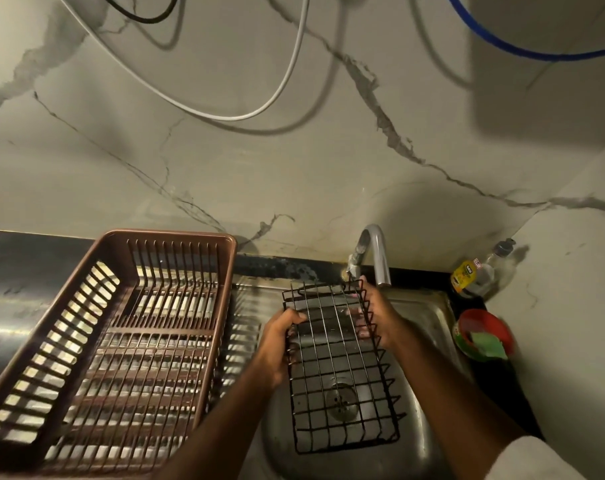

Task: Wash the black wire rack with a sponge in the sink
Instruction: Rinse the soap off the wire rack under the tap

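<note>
- The black wire rack (340, 370) is held above the basin of the steel sink (429, 322). Its long axis runs from near to far and its grid base faces the camera.
- Left hand (280, 342): it grips the rack's left side rail towards the far end, with the fingers (295, 318) curled over the rim and into the grid.
- Right hand (379, 311): it holds the rack's right side rail at the far corner. Its fingertips show through the wires on the inner side, so both hands are closed on the rack.
- The far edge of the rack sits just under the outlet of the faucet (372, 251). Whether water is flowing cannot be determined.
- The drain (340, 403) is visible through the grid, under the near half of the rack.
- The sponge (489, 346) is green and lies in a red bowl (481, 320) on the dark counter right of the sink — apart from both hands.
- Two bottles stand in the far right corner: a yellow-labelled bottle (465, 277) and, just beside it, a clear bottle (498, 259).
- A brown slatted dish drainer (121, 341) rests on the steel draining board left of the basin.
- A white cable (259, 109) and a blue hose (501, 39) hang in loops against the marble-pattern wall (224, 174).
- A white sleeve (536, 459) covers the right arm at the near right corner.
</note>
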{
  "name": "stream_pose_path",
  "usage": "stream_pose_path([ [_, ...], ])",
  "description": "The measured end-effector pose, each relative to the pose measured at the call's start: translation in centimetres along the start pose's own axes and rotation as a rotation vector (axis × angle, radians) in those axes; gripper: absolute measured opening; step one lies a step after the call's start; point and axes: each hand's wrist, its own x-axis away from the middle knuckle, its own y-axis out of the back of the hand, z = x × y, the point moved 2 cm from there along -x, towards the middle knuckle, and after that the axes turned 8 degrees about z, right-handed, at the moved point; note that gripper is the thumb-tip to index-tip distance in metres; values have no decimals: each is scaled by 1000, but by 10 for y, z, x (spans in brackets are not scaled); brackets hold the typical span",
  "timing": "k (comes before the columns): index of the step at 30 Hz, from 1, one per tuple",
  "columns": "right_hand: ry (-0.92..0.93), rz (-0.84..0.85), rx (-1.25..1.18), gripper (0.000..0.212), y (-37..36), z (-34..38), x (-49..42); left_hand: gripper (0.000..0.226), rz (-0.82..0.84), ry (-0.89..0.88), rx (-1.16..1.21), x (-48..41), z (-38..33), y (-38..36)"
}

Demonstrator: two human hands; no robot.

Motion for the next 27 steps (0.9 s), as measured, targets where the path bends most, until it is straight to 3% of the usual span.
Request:
stream_pose_path([
  [3,-15,32,-95,31,-2,6,-6,31,30,-24,-46,1,-1,-1],
  [5,39,64,-112,25,-4,10,-12,30,43,-6,-50,0,2,1],
  [10,148,174,-89,46,-7,8,-30,67,19,-17,-43,-2,11,10],
  [15,225,217,-17,58,-12,5,-34,52,22,22,-6,-9,17,24],
  [19,326,189,64,81,-15,10,-26,52,58,29,33,-8,20,25],
  [22,353,99,41,72,-6,15,-22,49,82,27,91,-7,18,18],
  [27,271,98,110,58,1,15,-22,41,45,43,117,-5,9,12],
])
